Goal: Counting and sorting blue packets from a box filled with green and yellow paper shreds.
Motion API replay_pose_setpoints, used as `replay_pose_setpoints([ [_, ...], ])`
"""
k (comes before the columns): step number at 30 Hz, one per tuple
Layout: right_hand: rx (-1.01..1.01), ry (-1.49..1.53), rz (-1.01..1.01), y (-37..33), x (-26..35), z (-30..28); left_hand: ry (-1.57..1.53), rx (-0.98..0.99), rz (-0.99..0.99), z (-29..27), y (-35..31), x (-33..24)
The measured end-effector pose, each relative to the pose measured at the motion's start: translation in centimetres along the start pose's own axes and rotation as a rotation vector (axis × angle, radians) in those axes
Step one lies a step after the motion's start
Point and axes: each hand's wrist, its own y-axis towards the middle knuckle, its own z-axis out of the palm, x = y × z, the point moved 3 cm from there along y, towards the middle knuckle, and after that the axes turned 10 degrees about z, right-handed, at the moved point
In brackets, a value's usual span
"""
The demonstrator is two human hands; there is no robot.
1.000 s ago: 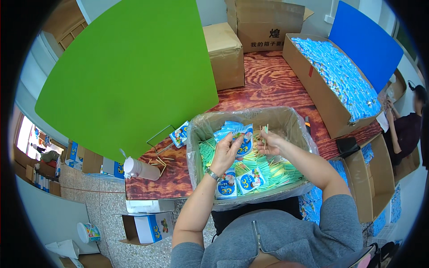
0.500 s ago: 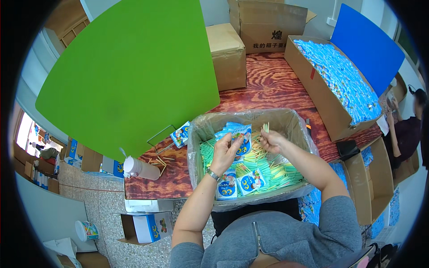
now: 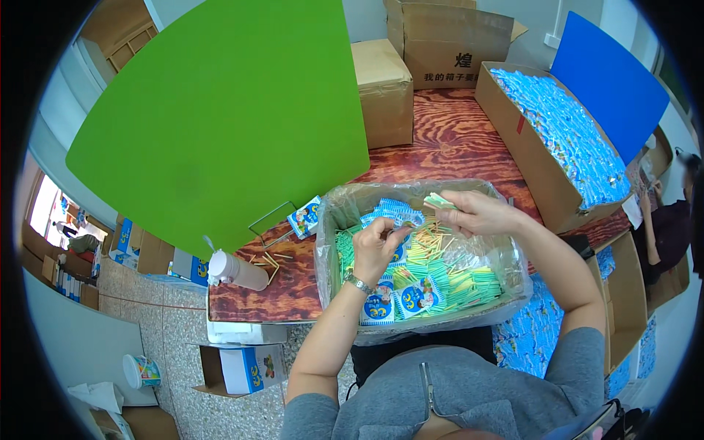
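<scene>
My left hand (image 3: 375, 253), with a metal watch on its wrist, pinches the top edge of a small blue and white packet (image 3: 400, 254) over the plastic-lined box (image 3: 323, 282). Its fingers partly cover the packet. In my right hand (image 3: 473, 213) is a small bundle of thin pale green sticks (image 3: 438, 201), held above the right half of the box and apart from the packet. Loose green and yellow sticks (image 3: 466, 282) fill the box. Two packets (image 3: 419, 295) lie on them at the near side, and several more overlap behind my left hand.
A pink bottle (image 3: 238, 271), a wire stand (image 3: 271, 220) and loose sticks are left of the box, beneath a large green board (image 3: 220, 125). A long carton (image 3: 539, 150) of blue packets stands at the back right, by a blue board (image 3: 610, 81). Another person (image 3: 664, 227) sits far right.
My right hand has risen and moved slightly away with its bundle, now tipped sideways. My left thumb and fingers have closed on the packet's top edge. The whole view has shifted slightly.
</scene>
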Motion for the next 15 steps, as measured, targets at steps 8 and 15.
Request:
replay_pose_setpoints([
  [8, 0.037, -0.511, -0.051, 0.1, 3.9, -0.1, 0.215, -0.054, 0.298, -0.3, 0.1, -1.3],
  [15, 0.172, -0.737, 0.091, 2.2, 3.3, -0.3, 0.294, -0.021, 0.418, -0.1, -0.1, -1.5],
])
